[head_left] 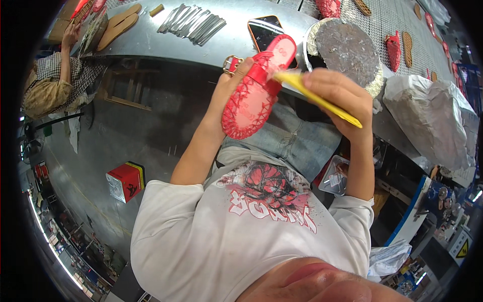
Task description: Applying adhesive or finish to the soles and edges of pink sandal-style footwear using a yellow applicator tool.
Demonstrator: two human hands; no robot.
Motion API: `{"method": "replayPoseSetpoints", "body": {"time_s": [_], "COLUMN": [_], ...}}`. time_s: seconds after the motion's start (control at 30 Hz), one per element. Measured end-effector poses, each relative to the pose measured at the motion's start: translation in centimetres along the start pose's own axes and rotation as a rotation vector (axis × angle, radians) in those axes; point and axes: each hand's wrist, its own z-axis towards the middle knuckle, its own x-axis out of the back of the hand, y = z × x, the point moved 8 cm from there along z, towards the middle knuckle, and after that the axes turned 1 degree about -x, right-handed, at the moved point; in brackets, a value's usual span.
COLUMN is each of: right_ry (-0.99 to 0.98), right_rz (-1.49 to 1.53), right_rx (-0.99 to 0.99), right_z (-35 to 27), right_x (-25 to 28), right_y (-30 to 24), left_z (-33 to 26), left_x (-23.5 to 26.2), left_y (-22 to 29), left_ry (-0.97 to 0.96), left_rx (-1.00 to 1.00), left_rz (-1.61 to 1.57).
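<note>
My left hand [227, 91] is wrapped round the side of a red woven sandal [247, 103], holding it up in front of the bench with its pale pink insole facing up. A red strap with a gold buckle [232, 65] sticks out beside my thumb. In my right hand [343, 95], closed round its handle, is a yellow-handled brush [328, 104]. Its pale tip, blurred by motion, is at the sandal's inner edge near the cross strap. Behind the sandal a phone [265, 31] lies on the metal bench [229, 48].
Thin metal strips [192, 24] lie piled beside tan soles [118, 26]. A round container with a crusted lid [349, 50] stands right of the phone, near a white bag [427, 116]. At the far left another person's arm [68, 53] reaches in. A red box [126, 181] rests on the floor.
</note>
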Motion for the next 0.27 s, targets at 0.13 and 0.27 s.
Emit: {"method": "replayPoseSetpoints", "body": {"time_s": [0.13,0.27], "right_ry": [-0.011,-0.178], "right_rz": [-0.072,0.309], "right_rx": [-0.009,-0.136], "right_z": [1.1,3.9], "right_x": [-2.0,-3.4], "right_y": [0.2,-0.5], "left_z": [0.4,0.3], "left_x": [1.8,5.3], "left_y": [1.2,3.4], "left_ry": [0.030,-0.203], "left_rx": [-0.036,-0.075], "left_rz": [0.016,-0.356]}}
